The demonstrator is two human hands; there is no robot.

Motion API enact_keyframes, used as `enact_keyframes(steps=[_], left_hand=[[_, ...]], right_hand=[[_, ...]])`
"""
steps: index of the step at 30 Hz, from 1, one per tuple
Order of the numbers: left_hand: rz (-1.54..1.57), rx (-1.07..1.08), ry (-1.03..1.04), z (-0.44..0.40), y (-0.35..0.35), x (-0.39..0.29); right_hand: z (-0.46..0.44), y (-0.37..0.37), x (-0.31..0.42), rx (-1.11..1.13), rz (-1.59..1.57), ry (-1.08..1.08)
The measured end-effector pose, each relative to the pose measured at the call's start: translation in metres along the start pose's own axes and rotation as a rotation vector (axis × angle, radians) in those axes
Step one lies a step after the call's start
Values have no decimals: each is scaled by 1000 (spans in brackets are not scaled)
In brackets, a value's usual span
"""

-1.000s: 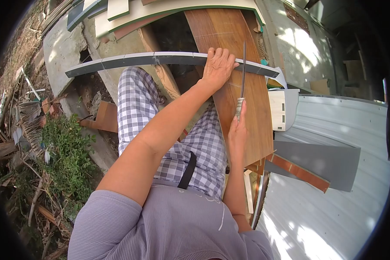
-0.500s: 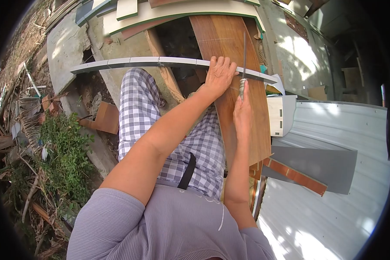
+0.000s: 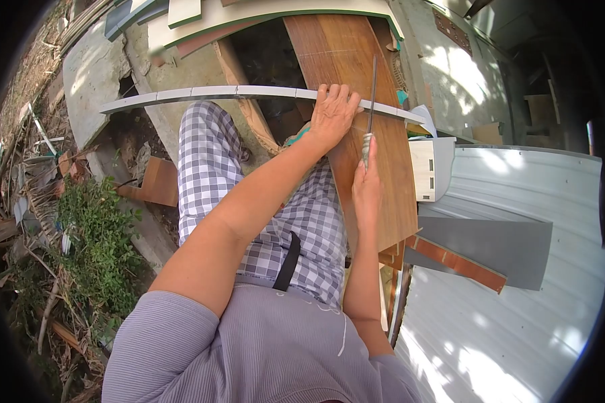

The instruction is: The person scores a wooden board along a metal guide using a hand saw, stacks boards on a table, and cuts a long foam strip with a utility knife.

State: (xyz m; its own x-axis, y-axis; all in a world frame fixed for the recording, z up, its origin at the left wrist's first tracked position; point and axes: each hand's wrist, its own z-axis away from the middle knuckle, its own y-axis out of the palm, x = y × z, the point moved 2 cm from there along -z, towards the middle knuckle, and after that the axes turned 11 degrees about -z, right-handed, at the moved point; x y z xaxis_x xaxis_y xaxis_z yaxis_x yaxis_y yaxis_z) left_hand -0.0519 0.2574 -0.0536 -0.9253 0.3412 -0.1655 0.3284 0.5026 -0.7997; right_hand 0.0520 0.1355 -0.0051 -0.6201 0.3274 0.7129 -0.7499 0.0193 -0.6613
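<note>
A long pale strip [image 3: 265,91], marked with cross lines at intervals, lies crosswise over a brown wooden board [image 3: 346,54]. My left hand [image 3: 335,114] presses on the strip with its fingers bent over the far edge. In my right hand [image 3: 366,185] is the wrapped handle of a narrow hand saw [image 3: 372,94], fingers closed around it. The saw's thin blade, seen edge-on, crosses the strip just right of my left hand and points away from me. Its teeth cannot be made out.
Several pale and green-edged boards [image 3: 269,15] lie at the far side. To the right are a white slotted block [image 3: 423,171], a grey panel [image 3: 517,252] and corrugated metal sheet [image 3: 497,322]. Leafy plants [image 3: 97,248] and debris lie left, beside a brown offcut [image 3: 160,183].
My right hand has drawn the saw back a little toward my body. My left hand stays on the strip. The whole view has shifted slightly.
</note>
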Motion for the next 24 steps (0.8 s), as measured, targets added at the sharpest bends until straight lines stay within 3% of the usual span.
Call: enact_keyframes(steps=[6, 10, 16, 19, 24], left_hand=[[-5, 8, -1, 0, -1, 0], [-8, 33, 12, 3, -1, -1], [-27, 50, 37, 1, 0, 0], [-27, 78, -2, -3, 1, -1], [-53, -29, 16, -4, 3, 3]], right_hand=[[-44, 2, 9, -38, -85, -155], [9, 1, -11, 2, -30, -20], [74, 2, -29, -110, -5, -138], [49, 3, -20, -27, 23, -16], [-44, 7, 5, -72, -28, -167]])
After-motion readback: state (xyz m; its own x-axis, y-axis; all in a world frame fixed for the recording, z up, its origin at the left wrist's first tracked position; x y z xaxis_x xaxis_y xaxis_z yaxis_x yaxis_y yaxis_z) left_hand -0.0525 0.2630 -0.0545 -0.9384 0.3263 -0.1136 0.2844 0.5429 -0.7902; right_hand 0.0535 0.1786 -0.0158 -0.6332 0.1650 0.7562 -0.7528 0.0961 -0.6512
